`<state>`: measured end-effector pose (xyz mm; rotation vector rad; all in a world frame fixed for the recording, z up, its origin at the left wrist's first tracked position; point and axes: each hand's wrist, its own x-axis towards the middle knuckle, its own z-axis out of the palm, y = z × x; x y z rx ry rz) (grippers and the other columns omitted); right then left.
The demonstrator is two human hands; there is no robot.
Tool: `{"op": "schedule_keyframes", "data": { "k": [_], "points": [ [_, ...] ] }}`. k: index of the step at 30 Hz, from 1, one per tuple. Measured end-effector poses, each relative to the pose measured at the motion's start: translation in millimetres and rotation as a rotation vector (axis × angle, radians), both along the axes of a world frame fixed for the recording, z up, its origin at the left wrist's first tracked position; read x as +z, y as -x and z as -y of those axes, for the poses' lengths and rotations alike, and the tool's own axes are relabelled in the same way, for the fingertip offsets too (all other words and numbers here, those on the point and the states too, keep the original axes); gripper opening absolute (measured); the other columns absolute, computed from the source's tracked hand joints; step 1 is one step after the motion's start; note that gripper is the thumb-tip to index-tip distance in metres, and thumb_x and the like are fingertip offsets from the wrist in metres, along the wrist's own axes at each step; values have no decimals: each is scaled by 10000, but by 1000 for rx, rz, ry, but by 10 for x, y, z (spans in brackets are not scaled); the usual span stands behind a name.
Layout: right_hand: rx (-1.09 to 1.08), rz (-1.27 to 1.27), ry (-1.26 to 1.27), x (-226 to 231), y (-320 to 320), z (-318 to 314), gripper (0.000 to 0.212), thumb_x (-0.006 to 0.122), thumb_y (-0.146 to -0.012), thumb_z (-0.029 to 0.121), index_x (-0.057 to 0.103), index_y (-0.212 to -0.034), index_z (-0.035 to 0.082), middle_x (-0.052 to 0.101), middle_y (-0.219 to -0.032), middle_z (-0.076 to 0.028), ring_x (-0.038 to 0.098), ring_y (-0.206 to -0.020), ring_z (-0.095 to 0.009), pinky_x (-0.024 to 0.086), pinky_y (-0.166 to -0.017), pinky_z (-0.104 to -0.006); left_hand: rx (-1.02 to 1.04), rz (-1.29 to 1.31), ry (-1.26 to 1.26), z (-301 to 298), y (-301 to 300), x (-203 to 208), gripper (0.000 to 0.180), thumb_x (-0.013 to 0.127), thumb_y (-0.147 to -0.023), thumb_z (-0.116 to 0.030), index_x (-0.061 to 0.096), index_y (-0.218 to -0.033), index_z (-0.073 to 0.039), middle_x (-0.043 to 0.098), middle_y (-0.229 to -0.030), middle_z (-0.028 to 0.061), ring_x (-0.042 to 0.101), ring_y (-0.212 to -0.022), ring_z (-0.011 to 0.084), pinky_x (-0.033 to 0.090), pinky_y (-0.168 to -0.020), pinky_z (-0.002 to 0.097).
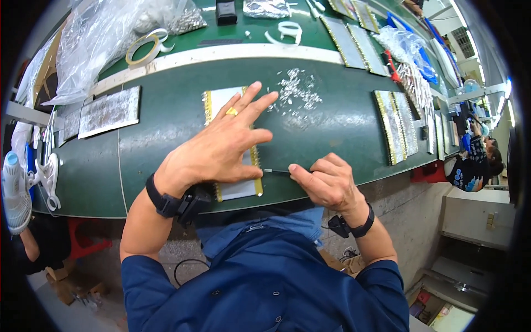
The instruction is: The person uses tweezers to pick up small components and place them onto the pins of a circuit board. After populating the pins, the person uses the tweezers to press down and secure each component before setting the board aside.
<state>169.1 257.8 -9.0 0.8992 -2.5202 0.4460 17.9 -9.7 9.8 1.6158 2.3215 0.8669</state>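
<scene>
A flat, whitish rectangular panel (239, 191) with gold toothed strips along its long edges lies in front of me on the green tabletop. My left hand (218, 146) rests across it with fingers spread, hiding its middle, and the thumb reaches the right-hand strip. In my right hand (330, 183), closed fingers grip a thin metal tool (276, 171); its tip is at or close to that strip, by my left thumb. Whether the tip touches the strip, I cannot tell. Beyond my hands lies a loose scatter of small silvery pieces (298, 91).
Dark-framed plates (110, 112) lie at left, near a handheld fan (15, 191). Gold-edged panels (395, 127) lie at right, below red-handled pliers (391, 67). A white strip (221, 53) crosses the table; beyond it are tape (142, 51) and plastic bags (105, 39). Other people sit at both sides.
</scene>
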Motion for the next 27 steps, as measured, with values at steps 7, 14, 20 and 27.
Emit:
{"op": "schedule_keyframes", "data": {
  "k": [7, 14, 20, 27],
  "points": [
    [-342, 32, 80, 118, 122, -36, 243, 859, -896, 63, 798, -1130, 39, 635, -694, -23, 616, -624, -209, 458, -623, -358, -6, 43, 17, 28, 32, -22, 514, 976, -742, -316, 744, -1090, -17, 283, -1788, 227, 134, -1685, 495, 255, -1342, 593],
    [-500, 155, 126, 97, 226, -79, 157, 817, -958, 112, 792, -1105, 62, 713, -771, -92, 653, -656, -275, 491, -656, -389, 22, 46, -8, 15, 83, -23, 510, 967, -787, -363, 719, -1016, 19, 276, -1792, 232, 137, -1683, 504, 276, -1330, 593],
    [-529, 198, 142, 71, 183, -76, 135, 806, -970, 123, 792, -1092, 66, 742, -809, -94, 663, -669, -290, 505, -671, -398, 23, 49, -14, 16, 76, -7, 515, 956, -803, -370, 704, -1011, 29, 276, -1792, 236, 139, -1683, 505, 282, -1326, 596],
    [-523, 194, 150, 41, 156, -49, 106, 790, -985, 122, 792, -1075, 65, 754, -828, -101, 658, -666, -290, 506, -671, -396, 17, 49, 10, 41, 62, 2, 542, 919, -819, -377, 754, -1177, -5, 307, -1769, 263, 153, -1677, 506, 268, -1341, 582]
  ]
}}
